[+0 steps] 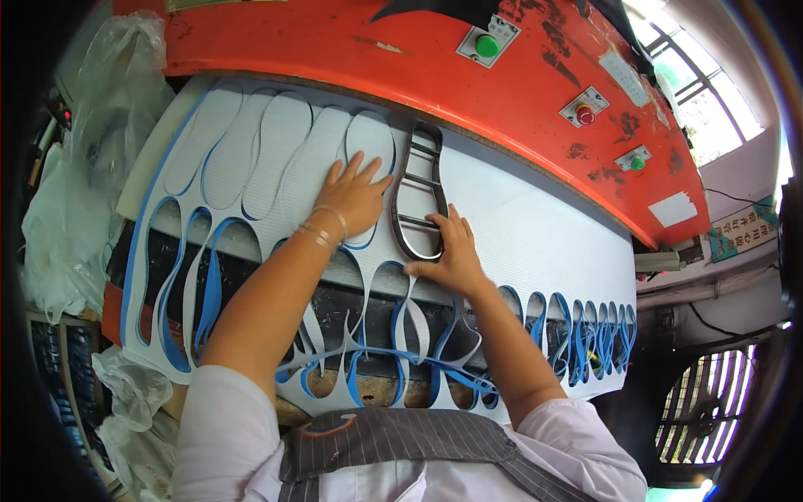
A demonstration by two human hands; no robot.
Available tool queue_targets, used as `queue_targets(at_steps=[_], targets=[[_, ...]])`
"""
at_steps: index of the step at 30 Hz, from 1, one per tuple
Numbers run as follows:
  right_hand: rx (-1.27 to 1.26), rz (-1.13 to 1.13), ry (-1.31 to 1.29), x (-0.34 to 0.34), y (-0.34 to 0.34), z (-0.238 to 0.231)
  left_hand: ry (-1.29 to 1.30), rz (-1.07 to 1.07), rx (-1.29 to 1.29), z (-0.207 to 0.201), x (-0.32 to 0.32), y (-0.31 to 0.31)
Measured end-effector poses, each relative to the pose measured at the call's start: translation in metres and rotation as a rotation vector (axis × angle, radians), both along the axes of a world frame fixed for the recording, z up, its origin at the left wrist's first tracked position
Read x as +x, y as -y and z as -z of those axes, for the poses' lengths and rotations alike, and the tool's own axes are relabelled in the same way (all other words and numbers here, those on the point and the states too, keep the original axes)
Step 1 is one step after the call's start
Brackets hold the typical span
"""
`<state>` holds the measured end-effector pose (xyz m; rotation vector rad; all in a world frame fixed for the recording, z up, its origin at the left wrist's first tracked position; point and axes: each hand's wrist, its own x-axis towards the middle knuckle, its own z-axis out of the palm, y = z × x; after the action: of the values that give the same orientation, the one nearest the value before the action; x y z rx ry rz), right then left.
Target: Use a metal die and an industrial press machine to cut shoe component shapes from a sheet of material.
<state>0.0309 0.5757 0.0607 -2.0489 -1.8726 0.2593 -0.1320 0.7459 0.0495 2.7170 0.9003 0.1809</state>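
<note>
Left hand (pixel 353 201) spread on foam sheet (pixel 519 209), right hand (pixel 454 255) gripping one cutting die (pixel 421 179), five cut soles (pixel 280 142), two green buttons (pixel 487 45), one red button (pixel 585 115), button labels (pixel 504 30) illegible

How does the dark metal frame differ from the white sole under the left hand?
The frame is an open outline with crossbars; the sole is solid. The frame is dark; the sole is white with some blue edging. The right hand touches the frame; the left hand lies on the sole. Both have a long, rounded shape.
</note>
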Motion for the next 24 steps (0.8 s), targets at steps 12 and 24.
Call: queue_targets(at_steps=[12,24], targets=[[0.115,0.060,-0.051,0.010,0.006,-0.010,0.065,-0.002,-0.134,-0.009,0.010,0.030],[1.313,0.725,-0.328,0.186,0.102,-0.198,0.686,-0.092,-0.248,-0.163,0.058,0.098]])
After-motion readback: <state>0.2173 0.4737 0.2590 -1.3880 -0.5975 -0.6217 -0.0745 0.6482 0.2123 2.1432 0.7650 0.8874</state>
